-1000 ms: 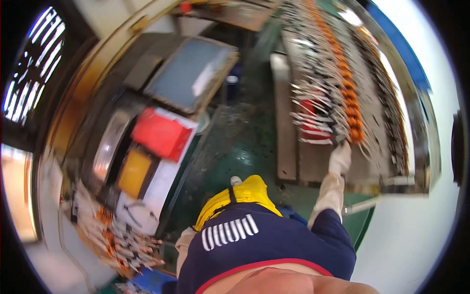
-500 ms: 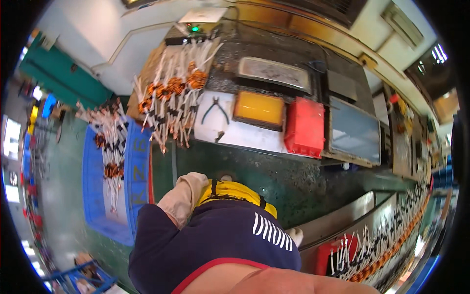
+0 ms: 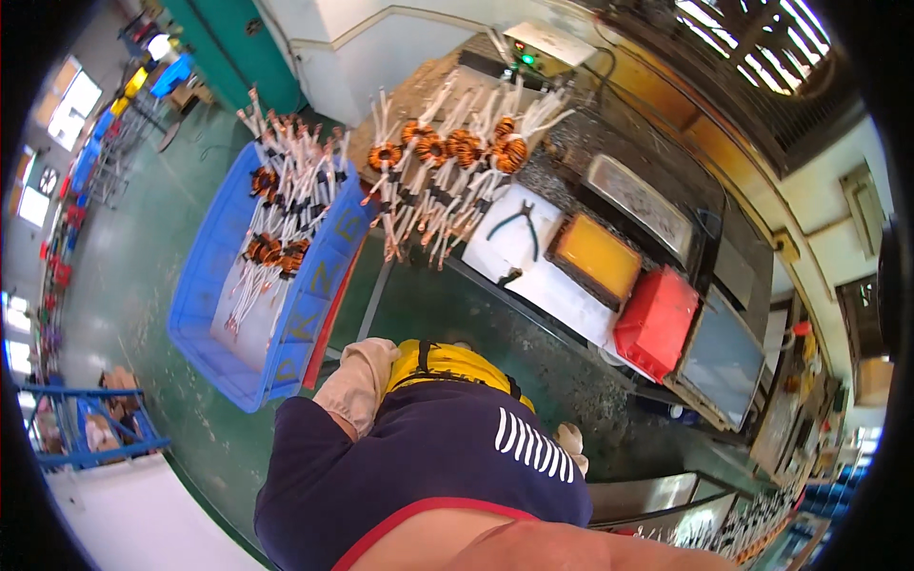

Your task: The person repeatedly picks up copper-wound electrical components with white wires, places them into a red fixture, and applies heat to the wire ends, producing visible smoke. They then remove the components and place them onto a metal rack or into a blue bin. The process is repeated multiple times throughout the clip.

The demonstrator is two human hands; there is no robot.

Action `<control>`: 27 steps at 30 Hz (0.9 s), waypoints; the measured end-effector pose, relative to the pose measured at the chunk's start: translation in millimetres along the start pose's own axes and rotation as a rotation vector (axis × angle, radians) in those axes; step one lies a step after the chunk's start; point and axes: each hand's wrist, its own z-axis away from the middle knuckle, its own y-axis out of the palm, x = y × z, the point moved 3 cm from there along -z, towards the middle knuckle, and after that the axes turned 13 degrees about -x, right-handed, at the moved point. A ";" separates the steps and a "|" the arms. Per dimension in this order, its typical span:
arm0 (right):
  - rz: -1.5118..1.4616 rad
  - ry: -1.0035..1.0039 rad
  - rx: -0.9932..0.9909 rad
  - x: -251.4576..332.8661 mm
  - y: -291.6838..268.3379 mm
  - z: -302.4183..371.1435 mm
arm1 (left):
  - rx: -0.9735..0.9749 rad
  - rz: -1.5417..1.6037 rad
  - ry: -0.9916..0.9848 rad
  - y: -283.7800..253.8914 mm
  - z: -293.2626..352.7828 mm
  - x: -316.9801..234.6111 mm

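Observation:
My left hand [image 3: 374, 356], in a pale glove with a long cuff, rests at my waist beside the yellow apron [image 3: 447, 366]. Its fingers are not clearly visible. Low on the other side, my right hand [image 3: 570, 443] shows only as a small bit of pale glove past my shirt. Nearest to the left hand stands a blue plastic bin [image 3: 205, 319] with copper-wound ring coils [image 3: 276, 252] and their white leads inside. More ring coils [image 3: 462, 147] with white-sleeved leads lie bunched on the bench's left end. Pliers [image 3: 519, 225] with dark handles lie on a white sheet [image 3: 490, 249].
Along the bench are a yellow-filled tray [image 3: 597, 259], a long metal-topped tray [image 3: 640, 205], a red bin [image 3: 659, 322] and a grey-blue panel [image 3: 724, 357]. A box with a green light [image 3: 545, 49] sits at the back. Metal troughs [image 3: 657, 495] and more coil leads stand at lower right.
The view has turned left, so the bench and blue bin appear shifted and tilted. Both hands stay by my waist, and the coils look unmoved.

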 end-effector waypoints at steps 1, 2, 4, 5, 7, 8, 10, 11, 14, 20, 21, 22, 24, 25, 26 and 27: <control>0.131 -0.030 -0.042 37.9 8.6 34.0 | -0.010 -0.024 0.036 6.5 3.7 6.9; 0.151 0.010 -0.039 53.6 16.5 50.1 | -0.005 -0.008 0.037 12.6 5.3 12.4; 0.185 0.093 -0.028 70.0 33.1 63.1 | 0.044 0.084 -0.052 26.8 4.4 27.8; 0.212 0.051 0.104 73.4 40.1 58.7 | 0.059 0.124 -0.086 32.3 3.7 34.1; 0.197 -0.022 0.044 76.5 54.5 52.3 | 0.072 0.168 -0.130 41.8 5.9 44.8; 0.223 -0.044 0.073 81.4 59.7 46.3 | 0.075 0.180 -0.142 45.8 7.8 49.1; 0.269 -0.090 0.134 100.4 74.8 45.3 | 0.077 0.194 -0.152 53.6 9.2 59.0; 0.271 -0.309 0.189 84.5 78.0 16.8 | 0.080 0.193 -0.143 53.6 9.0 63.6; 0.194 -0.256 0.197 84.7 92.9 -3.5 | 0.065 0.193 -0.127 58.6 5.8 81.5; 0.134 -0.115 0.121 87.4 82.2 6.1 | -0.134 0.364 -0.276 27.6 -31.3 97.8; 0.170 -0.104 0.110 84.6 78.0 8.6 | -0.189 0.423 -0.368 11.0 -37.8 93.0; 0.204 -0.092 0.098 81.7 73.9 10.8 | -0.243 0.481 -0.458 -5.2 -41.6 88.6; 0.300 -0.078 0.144 71.1 65.1 14.3 | -0.400 0.558 -0.401 -50.8 -42.9 72.2; 0.347 -0.070 0.168 65.2 60.8 16.2 | -0.444 0.590 -0.363 -69.4 -47.6 65.5; 0.357 -0.047 0.163 65.5 58.1 19.6 | -0.499 0.617 -0.358 -82.0 -51.4 60.9; 0.361 -0.023 0.155 61.9 55.7 18.8 | -0.553 0.604 -0.313 -96.8 -57.4 55.1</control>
